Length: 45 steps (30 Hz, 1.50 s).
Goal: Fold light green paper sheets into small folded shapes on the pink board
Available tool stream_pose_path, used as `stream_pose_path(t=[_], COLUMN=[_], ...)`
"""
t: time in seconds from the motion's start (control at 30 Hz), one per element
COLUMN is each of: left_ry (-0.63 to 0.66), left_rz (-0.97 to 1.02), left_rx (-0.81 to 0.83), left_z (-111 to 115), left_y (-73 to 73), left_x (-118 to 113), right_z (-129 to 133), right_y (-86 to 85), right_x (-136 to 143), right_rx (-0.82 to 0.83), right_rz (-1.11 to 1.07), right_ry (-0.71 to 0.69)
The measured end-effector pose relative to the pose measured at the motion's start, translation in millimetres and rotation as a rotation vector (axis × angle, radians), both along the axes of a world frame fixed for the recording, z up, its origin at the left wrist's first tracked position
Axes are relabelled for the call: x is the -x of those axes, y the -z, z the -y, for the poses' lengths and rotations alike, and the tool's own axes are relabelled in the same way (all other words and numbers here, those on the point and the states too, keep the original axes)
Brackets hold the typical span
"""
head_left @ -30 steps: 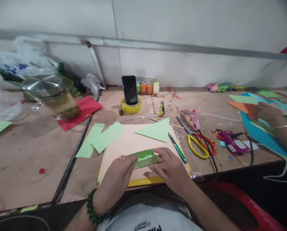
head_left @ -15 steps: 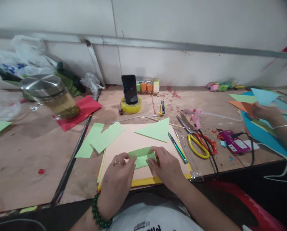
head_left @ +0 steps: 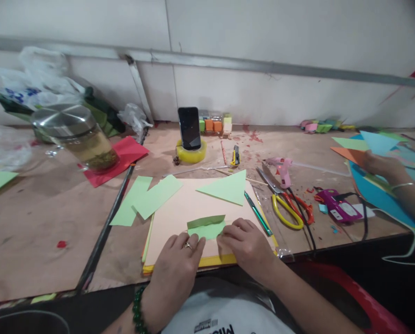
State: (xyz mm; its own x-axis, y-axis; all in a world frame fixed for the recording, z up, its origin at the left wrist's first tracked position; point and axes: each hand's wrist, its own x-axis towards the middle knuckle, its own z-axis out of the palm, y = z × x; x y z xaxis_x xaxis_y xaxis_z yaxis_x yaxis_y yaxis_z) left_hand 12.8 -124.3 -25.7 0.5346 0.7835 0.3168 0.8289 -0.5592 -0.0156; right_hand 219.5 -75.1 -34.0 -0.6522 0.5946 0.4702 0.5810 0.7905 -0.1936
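A small piece of green paper [head_left: 206, 229] lies on a stack of pale peach paper [head_left: 169, 232], its far edge folded up along a crease. At the near left edge, the fingers of my left hand [head_left: 181, 260] are closed on this paper. My right hand [head_left: 247, 243] pinches its near right corner, thumb and fingertips together. The fingertips hide the near edge in part. A green paper triangle [head_left: 224, 188] rests on the stack farther back. To the left, two green paper strips [head_left: 158, 197] overlap. A green craft knife [head_left: 258, 214] lies along the stack's right side.
Scissors [head_left: 287, 211], a pink glue gun [head_left: 282, 169] and a purple device [head_left: 341, 204] with cables lie right. A phone [head_left: 189, 129] leans in yellow tape [head_left: 191, 152]. A glass tea jar [head_left: 89, 144] stands left on red paper. A co-worker's hand [head_left: 385, 167] holds paper at far right.
Both my hands have moved down from the sides of the green paper to its near edge. The raised far flap now shows clear of my fingers.
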Motion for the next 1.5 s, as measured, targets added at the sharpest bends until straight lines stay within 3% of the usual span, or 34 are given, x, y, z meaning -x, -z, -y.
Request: stream_pose_path(t=[0.13, 0.27, 0.4, 0.53, 0.67, 0.77, 0.87, 0.93, 1.03, 1.23, 1.37, 1.5], left_ry=[-0.028, -0.042, -0.065, -0.072, -0.181, -0.255, -0.055, 0.002, 0.022, -0.010, -0.033, -0.110], left_rz=[0.072, 0.135, 0.097, 0.134, 0.385, 0.673, 1.042, 1.231, 1.334, 1.468, 1.569, 1.703], left_rx=[0.010, 0.119, 0.229, 0.257, 0.295, 0.511, 0.757, 0.791, 0.777, 0.815, 0.882, 0.885], left_z=[3, 3, 1, 0, -11, -33, -62, -79, -98, -114, -112, -108], left_y=[-4.3, -10.9, -16.5, -17.7, -27.2, -46.6, -66.7, -72.8, -65.4, -24.6, -14.4, -16.6], left_x=[12, 18, 14, 19, 29, 25, 10, 3, 1, 2, -1, 3], right_z=[2, 0, -13, -23, -21, -20, -26, -36, -56, -75, -72, -68], right_y=[-2.8, -10.9, -14.1, -10.4, -20.7, -43.2, -64.8, -71.6, -67.9, -31.6, -13.5, -13.1], right_x=[-12, -13, 1, 15, 21, 27, 35, 40, 42, 47, 54, 53], right_rx=[0.056, 0.238, 0.162, 0.186, -0.022, -0.254, -0.377, -0.379, -0.249, 0.085, 0.046, -0.035], right_rz=[-0.034, -0.117, -0.205, -0.136, -0.408, -0.437, -0.274, -0.191, -0.190, -0.239, -0.275, -0.348], right_ry=[0.008, 0.043, 0.211, 0.163, 0.204, 0.207, 0.173, 0.157, 0.163, 0.155, 0.108, 0.063])
